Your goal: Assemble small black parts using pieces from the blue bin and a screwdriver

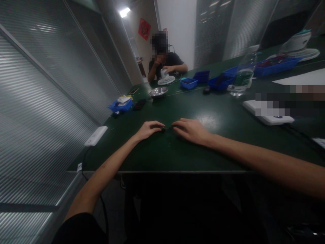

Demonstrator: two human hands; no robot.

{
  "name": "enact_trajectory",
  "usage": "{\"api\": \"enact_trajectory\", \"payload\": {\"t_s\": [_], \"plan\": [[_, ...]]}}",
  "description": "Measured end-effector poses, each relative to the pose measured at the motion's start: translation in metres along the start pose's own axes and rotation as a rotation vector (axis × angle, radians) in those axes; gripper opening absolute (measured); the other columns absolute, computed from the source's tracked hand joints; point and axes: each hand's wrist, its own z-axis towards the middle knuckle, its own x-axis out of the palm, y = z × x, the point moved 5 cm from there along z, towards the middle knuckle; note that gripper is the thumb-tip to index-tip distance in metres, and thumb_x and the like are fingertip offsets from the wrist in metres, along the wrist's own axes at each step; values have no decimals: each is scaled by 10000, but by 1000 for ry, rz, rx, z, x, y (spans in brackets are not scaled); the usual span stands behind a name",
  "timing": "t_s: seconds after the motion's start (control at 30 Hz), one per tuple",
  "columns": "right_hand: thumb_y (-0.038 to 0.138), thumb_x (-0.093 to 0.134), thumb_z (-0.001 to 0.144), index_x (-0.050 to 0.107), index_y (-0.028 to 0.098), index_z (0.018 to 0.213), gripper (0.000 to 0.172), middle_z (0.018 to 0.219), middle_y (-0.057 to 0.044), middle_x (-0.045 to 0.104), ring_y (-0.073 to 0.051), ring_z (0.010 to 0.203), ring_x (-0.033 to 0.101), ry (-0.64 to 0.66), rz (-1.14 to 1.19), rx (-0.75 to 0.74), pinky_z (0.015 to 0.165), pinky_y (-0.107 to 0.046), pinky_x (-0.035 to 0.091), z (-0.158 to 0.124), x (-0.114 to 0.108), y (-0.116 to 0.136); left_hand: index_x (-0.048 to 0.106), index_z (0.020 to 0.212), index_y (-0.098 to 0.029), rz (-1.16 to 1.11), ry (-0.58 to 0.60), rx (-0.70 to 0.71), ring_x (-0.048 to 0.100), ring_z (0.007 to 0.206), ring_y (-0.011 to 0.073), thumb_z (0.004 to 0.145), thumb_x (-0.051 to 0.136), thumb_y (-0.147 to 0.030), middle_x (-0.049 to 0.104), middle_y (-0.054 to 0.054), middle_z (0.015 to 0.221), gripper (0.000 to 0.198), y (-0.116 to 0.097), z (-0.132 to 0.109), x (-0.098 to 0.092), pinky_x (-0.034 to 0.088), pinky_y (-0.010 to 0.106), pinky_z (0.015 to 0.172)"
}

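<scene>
Above the green table, my left hand pinches a small dark piece between thumb and fingertips. The piece is too small and blurred for me to tell its kind. My right hand lies just to the right, palm down, with its fingers bent and close together, pointing at the piece. Something thin and dark seems to run between the two hands. What the right fingertips hold, if anything, cannot be made out.
A metal bowl and blue trays stand farther back. On the left are a blue basket, a dark phone and a white power strip. A water bottle and white device stand right. A person sits opposite.
</scene>
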Motion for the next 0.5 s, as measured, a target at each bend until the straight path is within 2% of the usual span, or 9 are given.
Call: {"api": "enact_trajectory", "payload": {"t_s": [0.27,0.5], "plan": [[423,455,1118,693,203,1383,419,1195,-118,725,-225,917,693,-36,-38,-24,763,-332,503,-1,2,-2,793,1240,-207,-5,19,-11,712,1182,252,953,750,-337,767,88,1266,319,6,0,2,525,418,1087],[428,470,1112,691,224,1405,420,1142,-104,723,-200,831,669,-3,-54,-71,692,-304,456,0,5,1,795,1242,-204,-32,33,5,725,1155,246,962,745,-325,774,93,1246,309,2,0,4,538,409,1063]]}}
